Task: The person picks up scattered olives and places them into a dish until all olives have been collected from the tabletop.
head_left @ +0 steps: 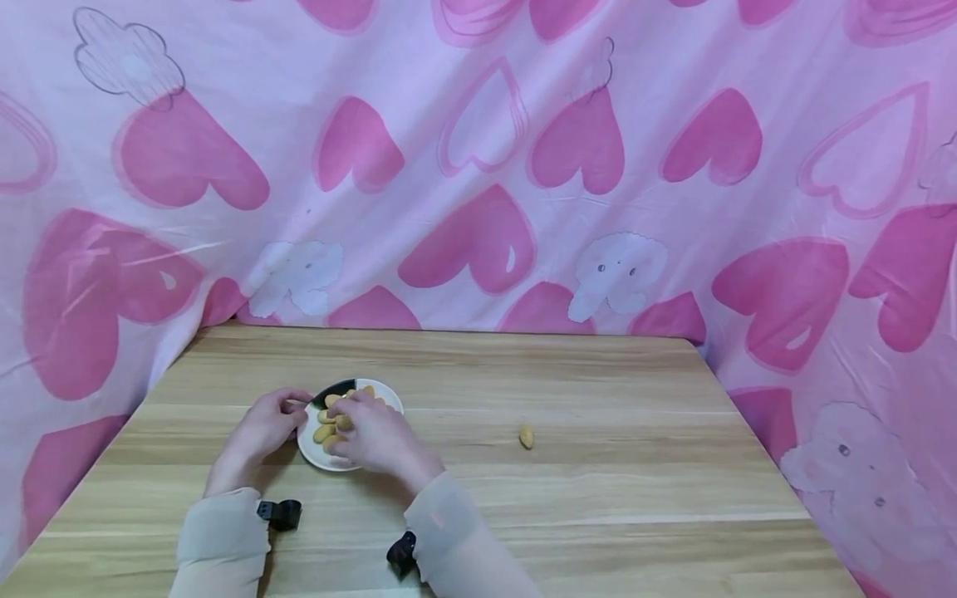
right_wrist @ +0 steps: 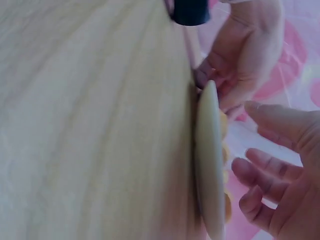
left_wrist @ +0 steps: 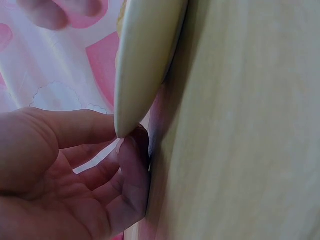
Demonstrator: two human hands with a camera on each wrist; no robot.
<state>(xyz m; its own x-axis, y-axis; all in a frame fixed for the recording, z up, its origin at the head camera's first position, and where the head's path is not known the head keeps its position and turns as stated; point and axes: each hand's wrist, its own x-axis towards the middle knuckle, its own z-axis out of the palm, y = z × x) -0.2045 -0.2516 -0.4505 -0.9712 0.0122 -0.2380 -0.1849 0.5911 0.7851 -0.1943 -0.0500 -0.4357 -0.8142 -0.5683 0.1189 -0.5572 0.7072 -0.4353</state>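
A shallow white plate (head_left: 315, 451) with a dark patch at its far rim sits on the left part of the table, several small yellow-tan oval pieces (head_left: 325, 433) lying on it. My left hand (head_left: 263, 428) pinches the plate's left rim, thumb on top and fingertips underneath, as the left wrist view shows at the plate edge (left_wrist: 142, 75). Over the plate's right side hovers my right hand (head_left: 376, 434), its fingers loosely bent. In the right wrist view that hand (right_wrist: 295, 165) is apart from the pieces, with nothing between thumb and fingers.
One more oval piece (head_left: 527, 437) lies alone on the wooden table (head_left: 613, 498), right of the plate. A pink heart-print cloth (head_left: 463, 149) hangs behind the table and along both sides. Small black cameras (head_left: 280, 515) are worn at both wrists.
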